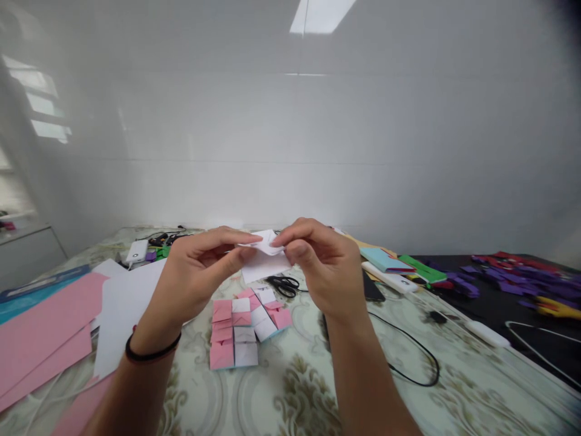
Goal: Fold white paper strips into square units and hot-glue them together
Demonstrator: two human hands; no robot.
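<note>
A small folded piece of white paper (264, 241) is held up above the table between both hands. My left hand (206, 263) pinches its left side between thumb and fingers, and a dark band circles that wrist. At the paper's right side, my right hand (320, 260) grips it with thumb and forefinger. Below the hands lie several folded pink and white paper pieces (233, 333), set close together on the patterned tablecloth. Behind the held paper, a white sheet (265, 267) lies near black-handled scissors (284, 286).
Pink paper sheets (49, 327) and a white sheet (124, 309) lie at left, near a white power bank (137, 251). At right are a black cable (424, 351), coloured paper pads (385, 260) and purple paper pieces (521, 280) on a black surface. A wall rises behind.
</note>
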